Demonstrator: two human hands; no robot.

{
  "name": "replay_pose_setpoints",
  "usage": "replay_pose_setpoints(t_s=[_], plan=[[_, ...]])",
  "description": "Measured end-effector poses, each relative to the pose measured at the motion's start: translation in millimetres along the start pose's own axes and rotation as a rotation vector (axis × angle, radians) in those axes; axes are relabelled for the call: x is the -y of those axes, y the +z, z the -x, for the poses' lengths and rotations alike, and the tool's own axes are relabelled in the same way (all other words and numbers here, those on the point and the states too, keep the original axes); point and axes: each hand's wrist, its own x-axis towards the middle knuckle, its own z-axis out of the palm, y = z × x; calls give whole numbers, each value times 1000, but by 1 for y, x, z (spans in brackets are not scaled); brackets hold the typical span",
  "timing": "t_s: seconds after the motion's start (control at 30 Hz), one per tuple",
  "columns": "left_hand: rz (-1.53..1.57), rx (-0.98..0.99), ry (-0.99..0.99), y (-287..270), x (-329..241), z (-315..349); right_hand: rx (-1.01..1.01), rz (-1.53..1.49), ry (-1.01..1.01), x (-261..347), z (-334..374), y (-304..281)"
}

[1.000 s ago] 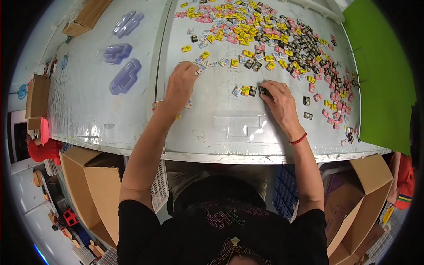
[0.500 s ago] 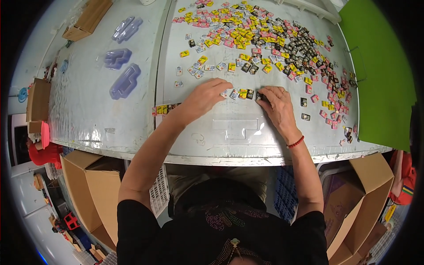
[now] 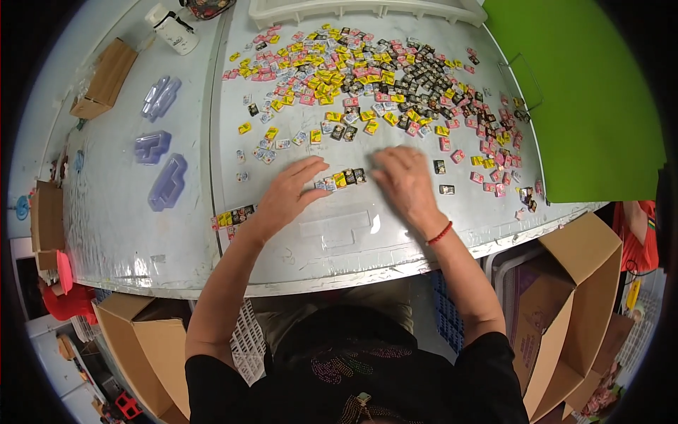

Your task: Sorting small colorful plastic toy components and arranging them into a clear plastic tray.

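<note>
A short row of small wrapped pieces [image 3: 340, 179], white, yellow and black, lies on the table between my hands. My left hand [image 3: 286, 194] is open at the row's left end, thumb apart from the fingers and close to the white pieces. Just right of the black end piece, my right hand [image 3: 408, 182] hovers with loosely stretched fingers, smeared by motion and with nothing visible in them. A clear plastic tray [image 3: 335, 230] with a stepped outline lies nearer me. Beside my left forearm sits another tight group of pieces [image 3: 234, 218], partly hidden by the arm.
Many loose pieces [image 3: 339, 78] in pink, yellow, black and white spread over the far table. Bluish plastic trays [image 3: 168, 182] lie at left, near a cardboard box [image 3: 106, 78] and a white bottle [image 3: 171, 30]. A green panel [image 3: 565, 99] borders the right. Open cartons [image 3: 572, 304] stand below the edge.
The black piece at my right fingers now sits at the row's right end, and that hand has come off it. My left hand has spread its fingers. The view has shifted.
</note>
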Motion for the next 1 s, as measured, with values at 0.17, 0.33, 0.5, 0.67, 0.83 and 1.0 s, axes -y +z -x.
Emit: replay_pose_setpoints(t_s=[0.17,0.33,0.5,0.67,0.83,1.0], plan=[[-67,-61,54,-1,-2,-14,-88,442,140,-49,-12,-12],[-68,-74,73,4,5,-11,-78,475,131,-38,-8,5],[-81,-138,94,7,-5,-28,-156,286,176,-32,1,-18],[-52,-97,238,43,-31,-79,-78,414,376,-65,29,-67],[-200,-1,390,80,-35,-126,14,491,414,-75,38,-68],[-232,62,360,90,-24,-126,-25,565,312,-88,41,-66]])
